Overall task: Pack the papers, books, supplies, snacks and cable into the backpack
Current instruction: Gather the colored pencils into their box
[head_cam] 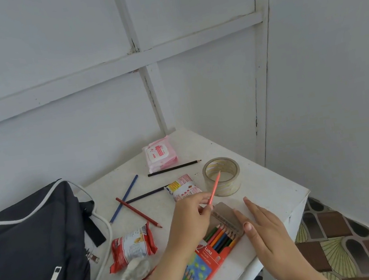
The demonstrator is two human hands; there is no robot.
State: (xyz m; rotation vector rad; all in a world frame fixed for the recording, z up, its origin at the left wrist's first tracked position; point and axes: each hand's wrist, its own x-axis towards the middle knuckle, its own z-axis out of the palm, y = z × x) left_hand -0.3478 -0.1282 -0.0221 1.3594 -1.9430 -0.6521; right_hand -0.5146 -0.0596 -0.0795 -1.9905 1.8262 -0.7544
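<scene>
While the pink pencil (pixel 215 188) is pinched in the left grip (pixel 190 216) over the pencil box (pixel 209 254) on the table (pixel 271 189), it should be slid in parallel, with the flap (pixel 224 215) pressed flat by the released right grip (pixel 267 226).

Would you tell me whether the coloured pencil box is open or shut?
Open: the pencil box has its flap folded back and pencil tips exposed.

backpack (pixel 28 256) left on table (pixel 271 189), tape roll (pixel 222 176) right, wipes pack (pixel 160 153) behind
</scene>
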